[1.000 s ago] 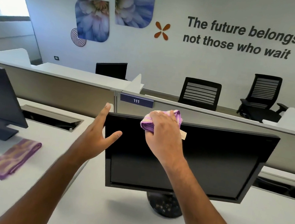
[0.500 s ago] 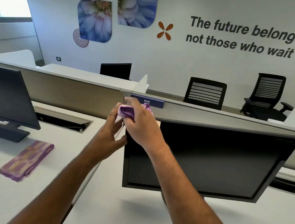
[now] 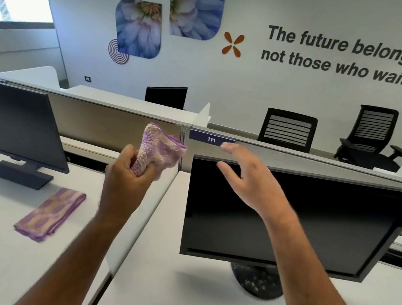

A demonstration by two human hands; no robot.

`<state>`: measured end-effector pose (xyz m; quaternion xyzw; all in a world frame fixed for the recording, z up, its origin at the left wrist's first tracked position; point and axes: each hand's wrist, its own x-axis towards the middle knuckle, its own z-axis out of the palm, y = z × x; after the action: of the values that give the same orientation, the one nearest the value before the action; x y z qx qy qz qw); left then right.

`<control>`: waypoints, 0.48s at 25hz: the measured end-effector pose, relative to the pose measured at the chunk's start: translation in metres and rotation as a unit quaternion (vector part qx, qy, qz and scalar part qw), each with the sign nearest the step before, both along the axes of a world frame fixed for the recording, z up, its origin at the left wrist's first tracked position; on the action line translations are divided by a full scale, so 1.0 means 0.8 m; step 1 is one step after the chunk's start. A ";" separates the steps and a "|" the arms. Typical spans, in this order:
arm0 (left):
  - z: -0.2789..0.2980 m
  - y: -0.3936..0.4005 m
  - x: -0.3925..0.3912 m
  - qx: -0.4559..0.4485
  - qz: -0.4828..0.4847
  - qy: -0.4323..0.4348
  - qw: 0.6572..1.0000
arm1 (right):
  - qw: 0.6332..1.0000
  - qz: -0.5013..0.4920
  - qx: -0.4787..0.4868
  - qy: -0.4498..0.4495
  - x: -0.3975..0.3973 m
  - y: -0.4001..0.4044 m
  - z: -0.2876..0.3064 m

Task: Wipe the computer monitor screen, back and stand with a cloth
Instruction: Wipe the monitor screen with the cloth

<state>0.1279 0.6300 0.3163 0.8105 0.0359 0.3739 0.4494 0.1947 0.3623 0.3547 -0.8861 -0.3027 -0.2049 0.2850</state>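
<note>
A black computer monitor (image 3: 315, 224) stands on a round dark stand base (image 3: 256, 281) on the white desk, its dark screen facing me. My left hand (image 3: 129, 169) grips a bunched purple and cream cloth (image 3: 160, 149), held up in the air to the left of the monitor's upper left corner. My right hand (image 3: 248, 180) hovers in front of the screen's upper left part with fingers spread and holds nothing. The monitor's back is hidden.
A second monitor (image 3: 13, 123) stands on the left desk with a folded purple cloth (image 3: 51, 213) lying before it. A grey partition (image 3: 325, 167) with a "111" label runs behind the monitors. Two black chairs (image 3: 288, 129) and another monitor sit beyond it.
The cloth has passed from my right hand to my left hand. My right hand let go and opened near the screen's top left; my left hand drew away to the left.
</note>
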 end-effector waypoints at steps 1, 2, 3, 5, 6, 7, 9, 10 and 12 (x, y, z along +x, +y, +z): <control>-0.001 -0.002 -0.001 -0.017 0.022 -0.005 1.000 | 0.999 -0.016 -0.043 -0.003 0.001 -0.012 -0.009; -0.003 -0.006 -0.001 -0.034 0.030 -0.009 0.999 | 0.996 -0.027 -0.084 -0.005 0.000 -0.022 -0.018; -0.006 -0.011 0.000 -0.053 0.028 -0.009 0.998 | 0.992 -0.034 -0.117 -0.009 -0.002 -0.028 -0.027; -0.013 -0.023 0.009 -0.091 0.003 -0.003 0.996 | 0.986 -0.047 -0.156 -0.020 -0.006 -0.029 -0.036; -0.019 -0.031 0.016 -0.094 -0.016 0.007 0.995 | 0.985 -0.052 -0.163 -0.023 -0.007 -0.028 -0.038; -0.025 -0.041 0.024 -0.088 -0.037 0.019 0.995 | 0.985 -0.055 -0.164 -0.025 -0.007 -0.026 -0.040; -0.036 -0.064 0.041 -0.058 -0.078 0.043 0.994 | 0.987 -0.058 -0.148 -0.021 -0.006 -0.025 -0.041; -0.040 -0.078 0.045 -0.039 -0.094 0.051 0.993 | 0.989 -0.058 -0.138 -0.019 -0.005 -0.025 -0.041; -0.051 -0.101 0.049 -0.009 -0.102 0.059 0.993 | 0.990 -0.056 -0.126 -0.017 -0.003 -0.025 -0.041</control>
<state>0.1671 0.5493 0.2755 0.8267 -0.0171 0.2770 0.4894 0.1923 0.3422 0.3221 -0.9269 -0.2804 -0.1961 0.1539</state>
